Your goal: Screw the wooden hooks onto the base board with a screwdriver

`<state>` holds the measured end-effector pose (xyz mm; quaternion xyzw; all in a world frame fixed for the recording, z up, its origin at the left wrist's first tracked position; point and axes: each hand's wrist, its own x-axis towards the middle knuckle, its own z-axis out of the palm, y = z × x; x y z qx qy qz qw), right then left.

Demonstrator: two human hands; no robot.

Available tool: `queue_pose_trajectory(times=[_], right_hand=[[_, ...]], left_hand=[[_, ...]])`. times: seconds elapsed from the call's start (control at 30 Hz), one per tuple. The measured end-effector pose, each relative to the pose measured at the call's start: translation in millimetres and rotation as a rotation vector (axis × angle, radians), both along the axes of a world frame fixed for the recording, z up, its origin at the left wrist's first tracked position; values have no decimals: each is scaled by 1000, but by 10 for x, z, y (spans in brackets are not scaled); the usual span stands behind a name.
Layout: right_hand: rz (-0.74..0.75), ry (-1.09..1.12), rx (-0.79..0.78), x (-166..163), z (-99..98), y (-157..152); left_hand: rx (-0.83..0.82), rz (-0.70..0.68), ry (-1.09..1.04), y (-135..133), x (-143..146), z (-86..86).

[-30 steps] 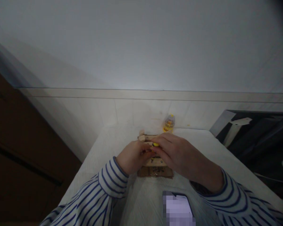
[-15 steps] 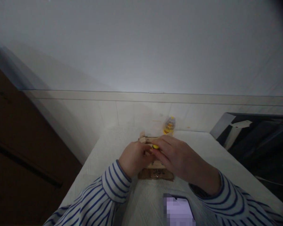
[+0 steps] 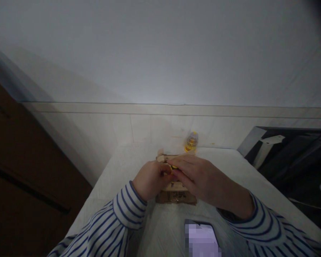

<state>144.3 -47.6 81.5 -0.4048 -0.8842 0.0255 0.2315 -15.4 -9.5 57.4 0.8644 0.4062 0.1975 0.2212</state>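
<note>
My left hand (image 3: pixel 149 178) and my right hand (image 3: pixel 200 178) meet over a small wooden model (image 3: pixel 173 186) on a white table (image 3: pixel 115 178). Both hands have their fingers curled and pinched together around a small yellow piece (image 3: pixel 173 167) at the top of the model. The model rests on a brown printed cardboard sheet (image 3: pixel 176 197). Wooden parts (image 3: pixel 160 157) stick out behind my fingers. Most of the model is hidden by my hands. Both sleeves are white with blue stripes.
A small yellow bottle (image 3: pixel 190 141) stands at the table's far edge by the wall. A phone (image 3: pixel 202 237) lies on the table near me. A dark desk with a white part (image 3: pixel 267 144) is at the right, and dark wooden furniture (image 3: pixel 21 171) at the left.
My right fingers have closed further over the yellow piece, so less of it shows. The hands stay in the same place over the model.
</note>
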Motion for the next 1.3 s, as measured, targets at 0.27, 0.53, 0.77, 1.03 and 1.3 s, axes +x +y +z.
queue_pose_trajectory(times=[0.27,0.53,0.77,1.03,1.3], right_hand=[[-40,-37,25,29,-36,16],[-56,-53,3,35,-85,17],[-53,-48,8,45,-85,31],[-30,21,-15,63,-93,35],[76,80,-31,117,-54,33]], left_hand=[[-28,-150,-106,20,-3,-9],[-58,-219,-123,30,4,-66],[29,-93,-45,9,18,-34],[22,-30,5,9,38,-49],[31,-15,35,8,49,-70]])
